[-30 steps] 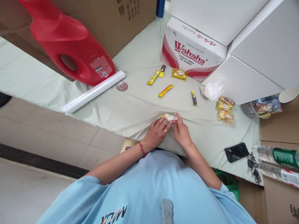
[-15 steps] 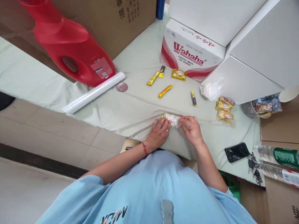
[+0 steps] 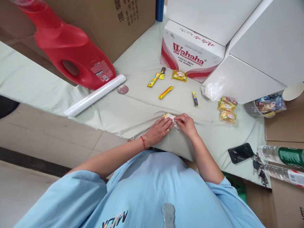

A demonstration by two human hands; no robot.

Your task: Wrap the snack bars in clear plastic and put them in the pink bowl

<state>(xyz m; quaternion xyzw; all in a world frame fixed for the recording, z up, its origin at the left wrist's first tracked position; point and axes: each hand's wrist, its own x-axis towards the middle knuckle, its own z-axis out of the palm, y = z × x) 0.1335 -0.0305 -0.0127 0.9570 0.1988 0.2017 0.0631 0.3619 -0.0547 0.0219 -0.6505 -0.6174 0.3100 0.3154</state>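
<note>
Cloth-covered table (image 3: 137,107): work sits near the front edge, probably for easy reach. Left hand (image 3: 159,129), fingers straight and unclenched, covers part of a clear-wrapped packet (image 3: 169,116), seemingly steadying it while the right hand (image 3: 187,125) pinches its other end. Packet lies between and partly beneath both hands.

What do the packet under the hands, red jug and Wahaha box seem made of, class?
Packet: probably thin plastic film, crinkled and shiny, though partly hidden. Red jug: likely plastic, smooth, soft sheen, handle moulded in. Wahaha box: seemingly cardboard, fairly matt, with printed flat sides.
</note>
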